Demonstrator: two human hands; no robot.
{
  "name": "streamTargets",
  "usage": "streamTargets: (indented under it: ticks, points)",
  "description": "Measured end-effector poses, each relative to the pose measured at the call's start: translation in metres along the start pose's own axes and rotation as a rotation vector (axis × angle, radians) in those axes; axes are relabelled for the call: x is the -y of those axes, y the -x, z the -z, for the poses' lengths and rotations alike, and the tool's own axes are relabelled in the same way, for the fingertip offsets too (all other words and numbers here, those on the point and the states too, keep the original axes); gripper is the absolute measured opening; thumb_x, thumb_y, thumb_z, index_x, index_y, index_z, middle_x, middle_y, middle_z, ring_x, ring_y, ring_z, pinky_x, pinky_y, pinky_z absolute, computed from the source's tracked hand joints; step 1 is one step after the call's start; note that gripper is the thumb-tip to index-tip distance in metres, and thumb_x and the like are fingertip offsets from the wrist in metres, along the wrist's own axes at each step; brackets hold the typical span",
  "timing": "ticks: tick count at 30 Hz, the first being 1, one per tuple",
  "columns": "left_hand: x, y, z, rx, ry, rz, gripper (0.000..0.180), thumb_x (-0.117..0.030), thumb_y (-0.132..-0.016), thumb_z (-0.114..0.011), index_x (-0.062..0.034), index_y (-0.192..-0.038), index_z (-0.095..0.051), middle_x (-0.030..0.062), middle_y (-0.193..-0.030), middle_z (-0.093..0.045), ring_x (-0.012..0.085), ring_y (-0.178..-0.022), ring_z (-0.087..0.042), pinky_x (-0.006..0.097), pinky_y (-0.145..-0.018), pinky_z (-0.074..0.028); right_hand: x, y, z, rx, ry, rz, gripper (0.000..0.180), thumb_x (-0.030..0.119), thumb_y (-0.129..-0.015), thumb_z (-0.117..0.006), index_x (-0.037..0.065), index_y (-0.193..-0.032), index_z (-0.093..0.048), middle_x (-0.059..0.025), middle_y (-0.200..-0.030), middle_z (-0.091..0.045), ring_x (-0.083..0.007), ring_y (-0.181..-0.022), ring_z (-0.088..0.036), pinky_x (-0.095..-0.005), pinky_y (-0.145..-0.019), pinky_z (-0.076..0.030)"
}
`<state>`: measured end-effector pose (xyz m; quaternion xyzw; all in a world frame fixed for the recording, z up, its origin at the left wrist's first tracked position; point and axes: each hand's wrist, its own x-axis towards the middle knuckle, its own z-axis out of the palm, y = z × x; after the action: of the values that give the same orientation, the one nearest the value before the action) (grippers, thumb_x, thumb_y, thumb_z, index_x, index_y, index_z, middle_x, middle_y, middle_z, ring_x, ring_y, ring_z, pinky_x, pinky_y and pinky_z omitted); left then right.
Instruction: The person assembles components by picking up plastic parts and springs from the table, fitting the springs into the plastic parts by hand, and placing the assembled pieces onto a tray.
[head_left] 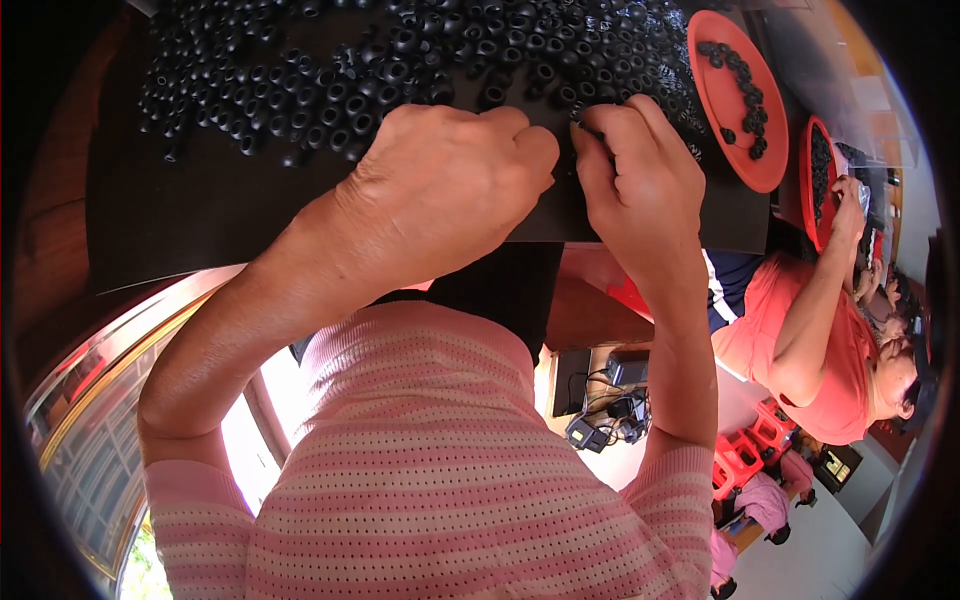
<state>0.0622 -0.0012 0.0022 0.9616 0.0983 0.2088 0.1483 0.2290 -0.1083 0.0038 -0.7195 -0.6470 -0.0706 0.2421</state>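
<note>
Many small black hollow ring-like pieces (335, 105) lie spread over the far part of a dark table (180, 215). Close to their near edge, my left hand (455, 180) is closed with its fingers curled under. What it holds, if anything, is hidden behind the knuckles. Just to its right, my right hand (645, 170) is closed in a pinch of thumb and forefinger. A small black piece shows at those fingertips, partly covered. The two hands are near each other but apart, both over the table's near side.
An orange-red oval tray (773, 165) at the right holds several black pieces. Beyond it, a person in an orange-red shirt (800, 340) works at a red tray (810, 215) of dark pieces. Red stools (738, 460) and black cables with adapters (610, 420) are lower right.
</note>
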Motion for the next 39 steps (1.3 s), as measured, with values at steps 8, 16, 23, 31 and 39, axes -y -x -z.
streamTargets:
  ticks: [8,16,23,31,39]
  points:
    - [0.003,0.001,0.005,-0.109,0.169,-0.013,0.016,-0.011,-0.082,-0.072,-0.0042,-0.076,-0.058,0.0070,-0.068,-0.052,0.0262,-0.054,-0.056,0.035,-0.046,-0.046,-0.013,0.000,0.024,0.022,-0.316,-0.108,0.012,0.002,-0.087,-0.066,0.002,-0.098,-0.064,-0.0097,-0.084,-0.059,-0.0270,-0.071,-0.059,-0.0346,-0.062,-0.047]
    - [-0.006,0.009,0.004,-0.083,0.276,-0.020,0.014,-0.009,-0.082,-0.071,-0.0030,-0.076,-0.060,0.0069,-0.067,-0.052,0.0240,-0.052,-0.053,0.033,-0.044,-0.044,-0.022,0.010,0.031,0.096,-0.191,-0.056,0.015,0.002,-0.086,-0.066,0.005,-0.101,-0.066,-0.0079,-0.086,-0.058,-0.0256,-0.073,-0.060,-0.0340,-0.063,-0.047]
    - [-0.005,0.013,-0.001,-0.069,0.317,-0.009,0.014,-0.008,-0.082,-0.071,-0.0028,-0.075,-0.059,0.0066,-0.066,-0.052,0.0234,-0.052,-0.053,0.033,-0.044,-0.044,-0.021,0.007,0.027,0.091,-0.052,-0.011,0.018,0.003,-0.083,-0.067,0.007,-0.101,-0.066,-0.0076,-0.087,-0.056,-0.0275,-0.074,-0.061,-0.0368,-0.062,-0.048]
    - [-0.005,0.013,-0.001,-0.081,0.333,0.004,0.014,-0.008,-0.083,-0.071,-0.0029,-0.075,-0.060,0.0065,-0.066,-0.052,0.0229,-0.052,-0.054,0.033,-0.045,-0.044,-0.021,0.007,0.025,0.074,-0.077,0.002,0.016,0.005,-0.084,-0.067,0.006,-0.100,-0.066,-0.0080,-0.088,-0.057,-0.0282,-0.074,-0.062,-0.0373,-0.062,-0.049]
    - [-0.003,0.013,-0.002,-0.099,0.360,0.004,0.014,-0.009,-0.083,-0.071,-0.0031,-0.076,-0.060,0.0067,-0.066,-0.053,0.0234,-0.052,-0.054,0.033,-0.045,-0.044,-0.010,0.010,0.028,0.106,-0.151,-0.008,0.017,0.004,-0.084,-0.067,0.006,-0.100,-0.065,-0.0070,-0.087,-0.056,-0.0269,-0.071,-0.061,-0.0367,-0.060,-0.048]
